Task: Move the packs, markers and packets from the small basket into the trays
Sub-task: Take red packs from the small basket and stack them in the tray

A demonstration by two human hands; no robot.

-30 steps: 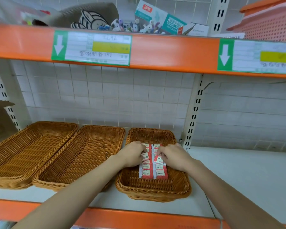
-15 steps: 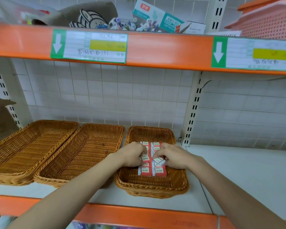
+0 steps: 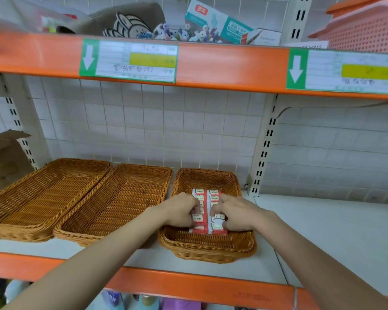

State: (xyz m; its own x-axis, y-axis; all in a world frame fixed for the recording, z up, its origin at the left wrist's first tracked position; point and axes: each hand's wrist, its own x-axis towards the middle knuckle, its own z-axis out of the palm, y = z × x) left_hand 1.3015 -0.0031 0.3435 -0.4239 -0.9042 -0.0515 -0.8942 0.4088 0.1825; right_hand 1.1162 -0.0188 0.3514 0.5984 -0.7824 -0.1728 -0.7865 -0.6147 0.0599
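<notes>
Nearest the camera runs the orange front edge (image 3: 188, 285) of the shelf, and just behind it stands the small basket (image 3: 207, 249), which serves as landmark here. Inside it lie red-and-white packs (image 3: 207, 193) in two rows side by side, and both hands are down among them: the left hand (image 3: 180, 210) with fingers curled round packs of the left row, the right hand (image 3: 235, 214) pinching packs of the right row (one pack there sits tilted). Left of the basket, just beside it, lies a wicker tray (image 3: 121, 198), and beyond that a second tray (image 3: 47, 191), their rims touching. Behind the basket rises the white tiled wall (image 3: 166, 126)
</notes>
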